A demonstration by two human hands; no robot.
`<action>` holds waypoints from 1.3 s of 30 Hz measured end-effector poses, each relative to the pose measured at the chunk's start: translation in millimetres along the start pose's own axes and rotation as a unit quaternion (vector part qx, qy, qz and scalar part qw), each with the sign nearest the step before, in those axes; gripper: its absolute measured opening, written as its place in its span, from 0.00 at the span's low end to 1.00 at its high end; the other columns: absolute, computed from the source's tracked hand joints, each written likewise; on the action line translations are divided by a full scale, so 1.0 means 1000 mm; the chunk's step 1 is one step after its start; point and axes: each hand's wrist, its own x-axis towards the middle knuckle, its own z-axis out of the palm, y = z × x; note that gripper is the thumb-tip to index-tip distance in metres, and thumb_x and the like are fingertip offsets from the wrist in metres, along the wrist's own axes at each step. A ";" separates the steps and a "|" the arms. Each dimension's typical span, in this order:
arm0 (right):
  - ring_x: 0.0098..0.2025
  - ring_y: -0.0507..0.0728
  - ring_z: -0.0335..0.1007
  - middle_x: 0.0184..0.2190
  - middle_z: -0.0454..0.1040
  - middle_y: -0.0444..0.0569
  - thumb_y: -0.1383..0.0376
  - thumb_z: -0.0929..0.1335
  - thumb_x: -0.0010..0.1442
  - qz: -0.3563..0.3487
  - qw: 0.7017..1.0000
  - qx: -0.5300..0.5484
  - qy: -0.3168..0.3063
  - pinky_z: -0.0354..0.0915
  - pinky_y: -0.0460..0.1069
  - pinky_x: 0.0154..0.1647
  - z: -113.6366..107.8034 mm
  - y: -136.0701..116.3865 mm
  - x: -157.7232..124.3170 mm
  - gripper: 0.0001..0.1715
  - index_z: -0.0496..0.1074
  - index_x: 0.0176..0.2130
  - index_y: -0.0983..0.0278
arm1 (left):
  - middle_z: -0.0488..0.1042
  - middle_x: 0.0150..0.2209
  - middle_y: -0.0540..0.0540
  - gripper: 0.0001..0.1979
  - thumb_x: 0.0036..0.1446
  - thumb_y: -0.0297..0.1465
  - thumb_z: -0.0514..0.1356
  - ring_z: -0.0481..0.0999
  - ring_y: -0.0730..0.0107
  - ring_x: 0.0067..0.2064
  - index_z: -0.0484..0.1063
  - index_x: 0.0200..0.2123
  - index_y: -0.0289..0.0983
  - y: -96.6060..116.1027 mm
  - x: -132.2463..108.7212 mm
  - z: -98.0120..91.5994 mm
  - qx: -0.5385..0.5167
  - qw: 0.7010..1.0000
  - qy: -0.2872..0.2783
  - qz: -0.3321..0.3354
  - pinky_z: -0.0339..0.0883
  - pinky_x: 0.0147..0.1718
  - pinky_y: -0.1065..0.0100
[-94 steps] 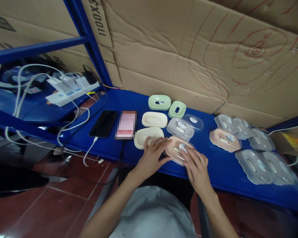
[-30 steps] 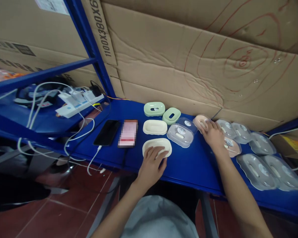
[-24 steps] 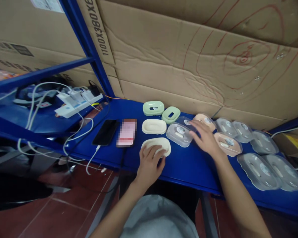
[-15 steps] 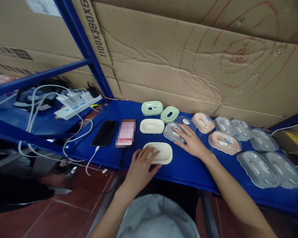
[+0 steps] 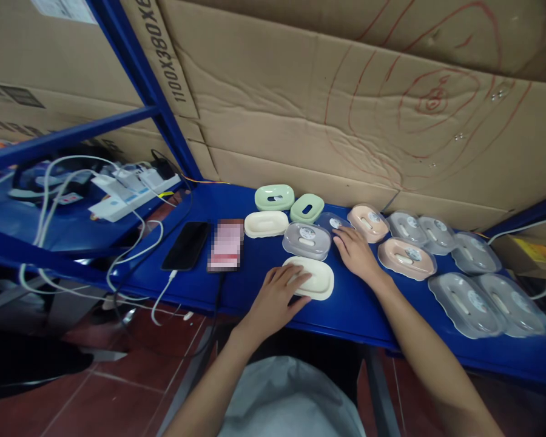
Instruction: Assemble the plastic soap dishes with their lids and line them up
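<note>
My left hand (image 5: 279,295) lies with its fingers stretched over the left part of a white soap dish (image 5: 319,280), the thumb by its near edge. Fingers apart, my right hand (image 5: 355,250) reaches to the near edge of a loose clear plastic lid (image 5: 331,221); whether it touches is hard to tell. Left of that hand sits a grey soap box (image 5: 306,244) with a clear cover and a round label. Behind it are a second white dish (image 5: 266,226) and two green soap dishes (image 5: 274,189) with slots.
Peach soap boxes (image 5: 407,262) and several grey covered ones (image 5: 468,306) stand on the right of the blue table (image 5: 250,297). Two phones (image 5: 186,246) with cables lie on the left, near a power strip (image 5: 130,197). Cardboard (image 5: 273,109) walls the back.
The white dish under my left hand has slid right. My right hand has come off the grey soap box, which now lies further left, and moved to the clear lid.
</note>
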 end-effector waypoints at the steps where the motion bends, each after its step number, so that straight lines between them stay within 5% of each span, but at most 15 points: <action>1: 0.68 0.67 0.68 0.63 0.75 0.59 0.52 0.55 0.78 -0.009 1.000 0.000 -0.006 0.62 0.67 0.71 -0.001 0.001 0.000 0.30 0.74 0.63 0.62 | 0.75 0.65 0.39 0.23 0.67 0.34 0.68 0.71 0.48 0.68 0.72 0.64 0.43 0.000 0.000 0.000 -0.002 1.000 0.001 0.001 0.67 0.65 0.43; 8: 0.62 0.72 0.68 0.59 0.73 0.62 0.47 0.64 0.73 0.002 0.999 -0.039 -0.024 0.65 0.69 0.64 -0.005 -0.003 -0.005 0.32 0.71 0.64 0.63 | 0.74 0.66 0.43 0.25 0.67 0.34 0.68 0.70 0.55 0.69 0.71 0.65 0.46 -0.002 -0.009 -0.001 -0.050 0.997 -0.035 0.045 0.55 0.74 0.42; 14: 0.60 0.76 0.67 0.58 0.73 0.64 0.35 0.64 0.68 0.078 0.989 -0.124 0.010 0.67 0.70 0.58 -0.001 -0.014 -0.007 0.41 0.72 0.62 0.61 | 0.73 0.66 0.41 0.24 0.67 0.34 0.68 0.70 0.53 0.69 0.71 0.65 0.45 0.000 -0.009 -0.001 -0.042 0.998 -0.015 0.041 0.59 0.72 0.43; 22: 0.59 0.75 0.68 0.57 0.73 0.64 0.49 0.65 0.71 0.065 0.988 -0.140 -0.008 0.65 0.71 0.57 -0.009 -0.006 -0.009 0.30 0.71 0.64 0.61 | 0.73 0.66 0.41 0.24 0.67 0.35 0.67 0.70 0.51 0.68 0.71 0.65 0.45 0.004 -0.011 -0.003 -0.037 0.999 0.000 0.040 0.64 0.69 0.46; 26: 0.68 0.74 0.62 0.68 0.66 0.63 0.55 0.64 0.72 0.018 0.992 -0.123 -0.016 0.59 0.72 0.66 -0.008 -0.009 -0.010 0.28 0.69 0.66 0.61 | 0.74 0.64 0.42 0.24 0.68 0.34 0.66 0.72 0.52 0.67 0.71 0.65 0.45 0.004 -0.012 -0.005 -0.038 0.998 -0.011 0.043 0.64 0.68 0.47; 32: 0.69 0.70 0.63 0.68 0.69 0.59 0.59 0.60 0.76 -0.040 0.994 -0.097 -0.043 0.55 0.69 0.69 0.000 -0.024 -0.011 0.23 0.74 0.62 0.59 | 0.76 0.62 0.43 0.11 0.69 0.35 0.67 0.74 0.54 0.64 0.79 0.53 0.44 0.003 -0.012 -0.006 -0.044 0.998 -0.011 0.040 0.65 0.65 0.49; 36: 0.65 0.69 0.68 0.63 0.74 0.61 0.60 0.56 0.77 -0.043 0.994 -0.094 -0.029 0.56 0.68 0.67 -0.010 -0.021 0.009 0.28 0.68 0.68 0.62 | 0.77 0.61 0.42 0.11 0.67 0.35 0.69 0.75 0.53 0.63 0.79 0.51 0.43 0.003 -0.011 -0.004 -0.032 0.999 0.011 0.022 0.67 0.62 0.49; 39: 0.71 0.67 0.61 0.71 0.67 0.59 0.64 0.58 0.75 -0.076 0.993 -0.084 -0.036 0.56 0.66 0.69 -0.010 -0.016 0.041 0.30 0.65 0.71 0.62 | 0.78 0.60 0.42 0.11 0.65 0.35 0.70 0.75 0.53 0.63 0.80 0.50 0.43 0.003 -0.011 -0.003 -0.019 1.000 0.010 0.021 0.67 0.63 0.48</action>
